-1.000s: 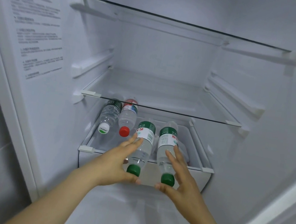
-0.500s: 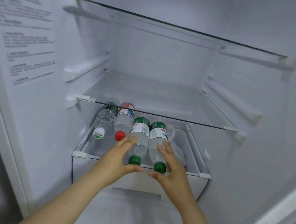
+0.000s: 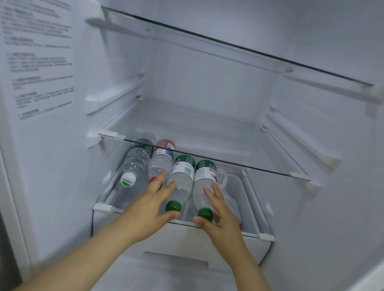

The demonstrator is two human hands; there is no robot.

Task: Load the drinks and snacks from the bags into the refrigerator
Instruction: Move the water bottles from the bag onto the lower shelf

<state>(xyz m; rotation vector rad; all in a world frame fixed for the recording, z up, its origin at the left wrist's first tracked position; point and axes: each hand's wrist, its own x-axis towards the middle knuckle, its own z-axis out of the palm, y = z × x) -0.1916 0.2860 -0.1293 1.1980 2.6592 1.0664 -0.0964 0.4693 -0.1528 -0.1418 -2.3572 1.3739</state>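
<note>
Inside the open refrigerator, four water bottles lie side by side on the lowest glass shelf (image 3: 251, 231), caps toward me. My left hand (image 3: 153, 205) cups the left green-capped bottle (image 3: 181, 179), fingers along its left side, thumb under the cap. The right green-capped bottle (image 3: 201, 185) is cupped the same way by my right hand (image 3: 221, 219), fingers on its right side. Left of them rest a red-capped bottle (image 3: 160, 164), touching my left fingers, and a white-capped bottle (image 3: 135, 163).
A white drawer front (image 3: 173, 240) sits just under the shelf's edge. The middle glass shelf (image 3: 212, 133) hangs low over the bottles, with another glass shelf (image 3: 224, 43) higher up. Something white and translucent (image 3: 228, 189) lies right of the bottles. A printed label (image 3: 33, 46) covers the left wall.
Both hands have pushed the two green-capped bottles farther in, from over the drawer's front edge to lying on the shelf beside the other two.
</note>
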